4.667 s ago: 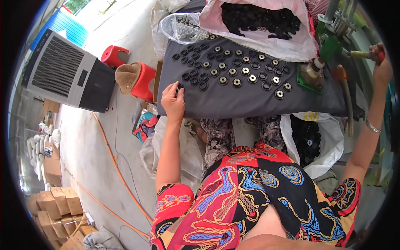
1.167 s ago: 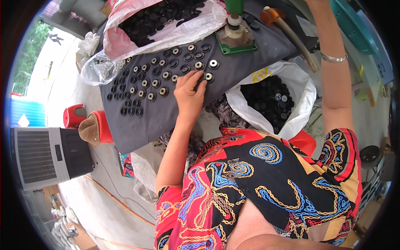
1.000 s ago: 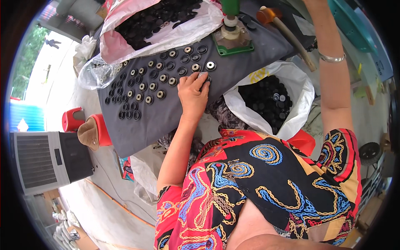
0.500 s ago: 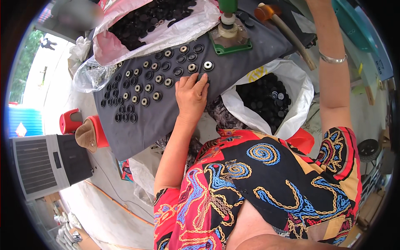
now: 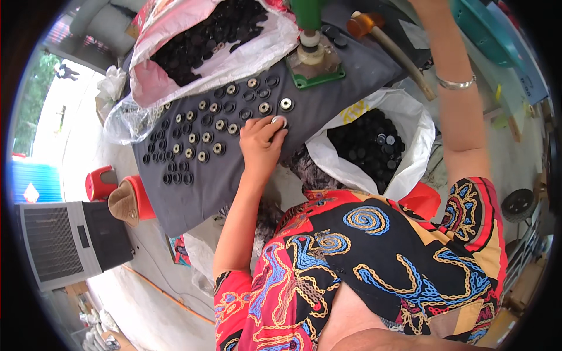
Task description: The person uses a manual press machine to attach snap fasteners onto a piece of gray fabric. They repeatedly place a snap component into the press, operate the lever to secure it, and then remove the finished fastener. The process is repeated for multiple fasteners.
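My left hand [image 5: 261,141] is over the grey cloth-covered table [image 5: 193,207], with thumb and fingers closed on a small pale-topped round piece [image 5: 280,121] at the near end of the rows. Just beyond it sits a black ring with a shiny metal insert [image 5: 285,104]. Several black rings [image 5: 229,107] are laid out to the left, some with metal inserts [image 5: 203,157]. My right arm [image 5: 459,117] reaches up past the hammer to the top edge; the fingers of my right hand [image 5: 426,7] are cut off there. A green hand press [image 5: 316,77] stands between the two arms.
A large white-and-pink sack [image 5: 140,79] of black caps lies at the back left. Nearer me, a white sack [image 5: 418,131] holds more black caps. The mallet [image 5: 404,55] rests at the right. Red stools [image 5: 140,199] and an air cooler [image 5: 58,237] stand at left.
The view has shifted slightly. My left hand has drawn a little nearer to me, and a pale-topped round piece now shows between its fingers. My right arm still reaches upward.
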